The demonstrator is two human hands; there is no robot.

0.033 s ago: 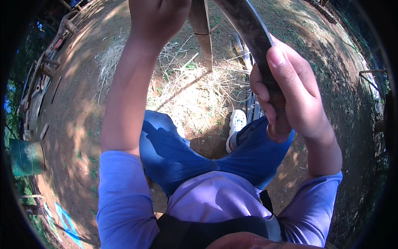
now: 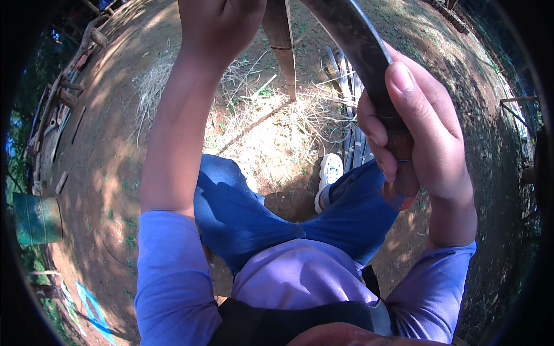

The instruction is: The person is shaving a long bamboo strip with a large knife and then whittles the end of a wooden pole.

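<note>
My right hand (image 2: 421, 138) is closed around the brown wooden handle (image 2: 404, 173) of a long curved knife. Its dark blade (image 2: 355, 40) rises up and to the left, out of the top of the picture. My left hand (image 2: 219, 26) is raised at the top, fingers curled in a fist against an upright bamboo stick (image 2: 283, 52) that stands on the ground; the grip itself is partly cut off by the frame edge. The blade sits just right of the stick. Below are my blue trousers (image 2: 242, 213) and a white shoe (image 2: 330, 173).
Several pale split bamboo strips (image 2: 353, 115) lie on the dirt by my right foot. Dry grass (image 2: 156, 86) is scattered ahead. Logs and scrap wood (image 2: 63, 98) line the left edge, with a green container (image 2: 34, 219) and a blue sheet (image 2: 92, 311). A metal frame (image 2: 513, 109) stands at the right.
</note>
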